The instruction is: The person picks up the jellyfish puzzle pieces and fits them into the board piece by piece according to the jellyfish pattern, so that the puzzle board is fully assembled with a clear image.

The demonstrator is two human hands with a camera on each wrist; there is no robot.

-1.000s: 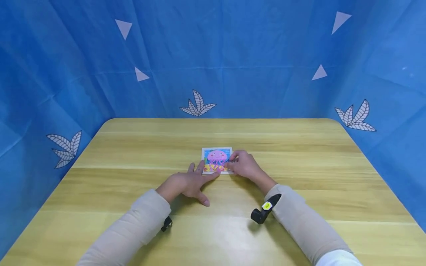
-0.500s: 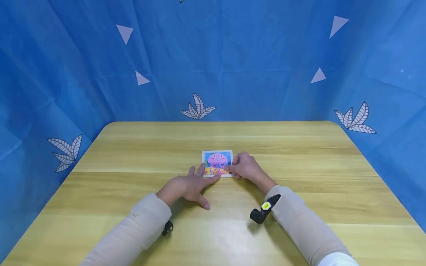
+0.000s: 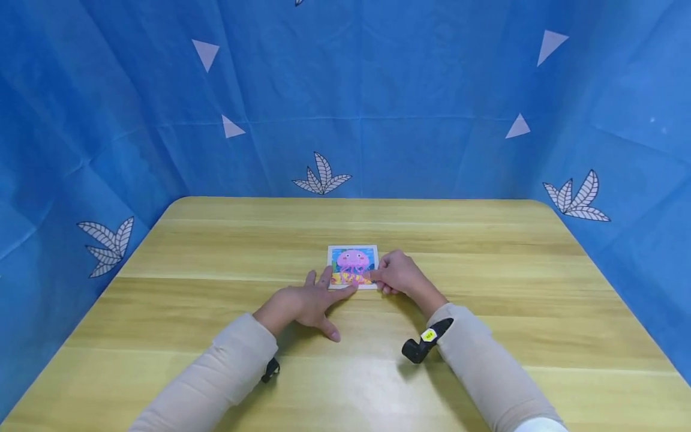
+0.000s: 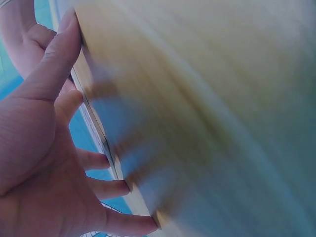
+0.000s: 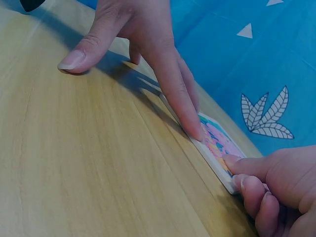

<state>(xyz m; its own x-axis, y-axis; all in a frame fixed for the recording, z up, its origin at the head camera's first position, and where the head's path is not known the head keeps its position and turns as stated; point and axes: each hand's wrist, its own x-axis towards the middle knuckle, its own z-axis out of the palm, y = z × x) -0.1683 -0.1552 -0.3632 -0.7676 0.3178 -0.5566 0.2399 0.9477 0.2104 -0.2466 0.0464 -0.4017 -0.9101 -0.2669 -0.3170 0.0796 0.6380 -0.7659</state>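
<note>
One desk (image 3: 486,288), one puzzle (image 3: 352,259) flat at its middle. Left hand (image 3: 302,303), fingers straight, pins the near left corner; right hand (image 3: 398,273) curls, index tip pressing the lower right edge. Looks like a piece being seated. Next calls for firm, level pressure. Two hands, no loose pieces showing.
</note>
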